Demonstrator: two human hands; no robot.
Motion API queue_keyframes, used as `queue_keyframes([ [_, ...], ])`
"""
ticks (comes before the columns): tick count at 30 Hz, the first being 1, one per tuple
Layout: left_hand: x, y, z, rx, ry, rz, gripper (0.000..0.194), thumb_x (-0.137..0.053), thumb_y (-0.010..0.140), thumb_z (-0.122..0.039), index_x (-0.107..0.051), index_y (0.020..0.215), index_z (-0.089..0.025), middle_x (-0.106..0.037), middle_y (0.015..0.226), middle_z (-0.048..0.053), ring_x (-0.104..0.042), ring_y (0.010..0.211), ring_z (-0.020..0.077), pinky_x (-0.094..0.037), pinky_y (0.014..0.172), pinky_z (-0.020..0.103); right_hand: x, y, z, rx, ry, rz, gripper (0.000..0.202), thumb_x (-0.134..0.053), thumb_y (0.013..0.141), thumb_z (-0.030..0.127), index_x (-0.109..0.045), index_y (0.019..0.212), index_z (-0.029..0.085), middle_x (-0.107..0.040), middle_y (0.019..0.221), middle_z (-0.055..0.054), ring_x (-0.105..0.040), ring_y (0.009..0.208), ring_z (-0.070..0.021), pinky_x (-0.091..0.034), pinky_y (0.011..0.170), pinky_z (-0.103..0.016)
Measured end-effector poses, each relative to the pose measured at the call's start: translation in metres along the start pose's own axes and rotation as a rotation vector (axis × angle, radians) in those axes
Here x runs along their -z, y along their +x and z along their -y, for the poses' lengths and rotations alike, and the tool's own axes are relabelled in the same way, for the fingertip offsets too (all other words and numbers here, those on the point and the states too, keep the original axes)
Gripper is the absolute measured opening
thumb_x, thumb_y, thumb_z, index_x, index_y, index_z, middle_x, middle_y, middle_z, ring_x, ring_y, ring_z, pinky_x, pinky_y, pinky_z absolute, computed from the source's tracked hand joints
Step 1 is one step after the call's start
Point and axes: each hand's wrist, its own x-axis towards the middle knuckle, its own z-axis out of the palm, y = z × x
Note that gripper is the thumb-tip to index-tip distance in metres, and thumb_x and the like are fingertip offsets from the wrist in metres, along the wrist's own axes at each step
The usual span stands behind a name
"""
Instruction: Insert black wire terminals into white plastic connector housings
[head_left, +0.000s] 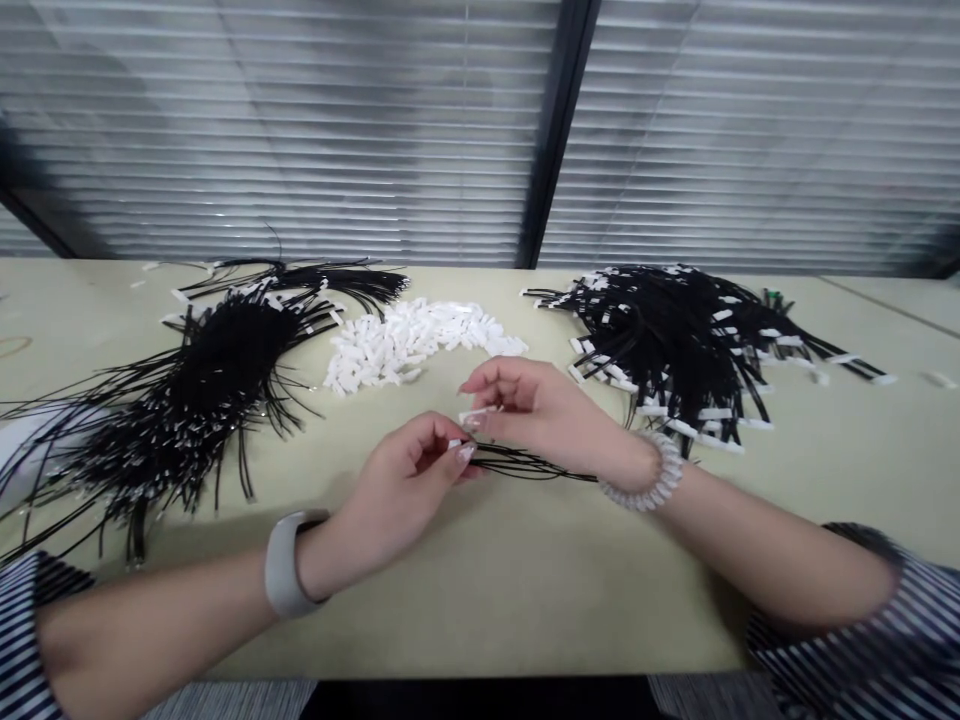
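Observation:
Near the middle of the table, my left hand (409,485) is closed on the left ends of a few thin black wires (536,463), with a small white piece at its fingertips. The wires run right, passing below my right hand (532,405). That hand pinches a small white connector (477,413) between thumb and fingers, just above my left fingertips. Beyond both hands lies a heap of loose white connectors (412,340).
A big pile of black wires (217,375) spreads over the left side of the table (510,600). At the right lies another pile of black wires with white connectors (675,330). Window blinds (300,130) stand behind the table's far edge.

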Motion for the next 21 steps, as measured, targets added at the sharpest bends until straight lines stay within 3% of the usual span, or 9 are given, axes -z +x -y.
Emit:
queue_keyframes([
  [2,0.001,0.000,0.001,-0.012,0.002,0.005,0.017,-0.047,0.083,-0.033,-0.049,0.083,-0.016,-0.056,0.083,0.001,-0.058,0.083,0.0129,-0.048,0.081,0.032,0.003,-0.001,0.002,0.059,-0.258,0.096,0.028,-0.051,0.079,0.024,-0.055,0.107,0.020,-0.058,0.079,0.000,-0.053,0.069,-0.0067,-0.043,0.063,-0.021],
  [5,0.002,-0.001,0.002,-0.013,-0.005,0.005,0.017,-0.047,0.082,-0.033,-0.050,0.082,-0.016,-0.057,0.084,0.001,-0.059,0.083,0.0132,-0.048,0.080,0.031,0.005,-0.002,0.006,0.107,-0.481,0.139,0.028,-0.043,0.084,0.022,-0.061,0.105,0.025,-0.059,0.087,-0.001,-0.053,0.076,-0.0070,-0.042,0.069,-0.022],
  [7,0.002,-0.002,0.002,-0.005,-0.020,0.005,0.017,-0.049,0.082,-0.033,-0.050,0.082,-0.016,-0.056,0.081,0.001,-0.060,0.081,0.0134,-0.049,0.078,0.030,0.004,-0.002,0.010,0.092,-0.431,0.065,0.023,-0.045,0.083,0.022,-0.063,0.097,0.022,-0.060,0.090,-0.001,-0.054,0.080,-0.0074,-0.042,0.073,-0.023],
  [11,0.002,-0.003,0.003,-0.023,-0.057,0.012,0.018,-0.051,0.081,-0.033,-0.050,0.080,-0.016,-0.056,0.078,0.000,-0.059,0.080,0.0126,-0.049,0.079,0.030,0.000,-0.002,0.018,-0.006,-0.062,-0.105,0.017,-0.059,0.073,0.028,-0.061,0.085,0.015,-0.063,0.085,-0.002,-0.057,0.075,-0.0079,-0.046,0.069,-0.021],
  [14,0.001,-0.003,0.004,-0.037,-0.065,0.012,0.018,-0.052,0.081,-0.033,-0.051,0.080,-0.015,-0.056,0.078,0.000,-0.057,0.078,0.0115,-0.049,0.080,0.031,-0.002,-0.003,0.020,-0.075,0.108,-0.083,0.020,-0.065,0.068,0.026,-0.062,0.082,0.013,-0.065,0.083,-0.003,-0.060,0.073,-0.0080,-0.049,0.067,-0.020],
  [21,0.000,-0.003,0.002,-0.029,-0.062,0.012,0.018,-0.052,0.081,-0.032,-0.052,0.085,-0.014,-0.058,0.090,0.004,-0.058,0.086,0.0145,-0.050,0.083,0.033,-0.004,-0.002,0.012,-0.052,0.104,-0.025,0.022,-0.068,0.064,0.031,-0.066,0.079,0.016,-0.067,0.078,-0.003,-0.062,0.070,-0.0096,-0.051,0.064,-0.021],
])
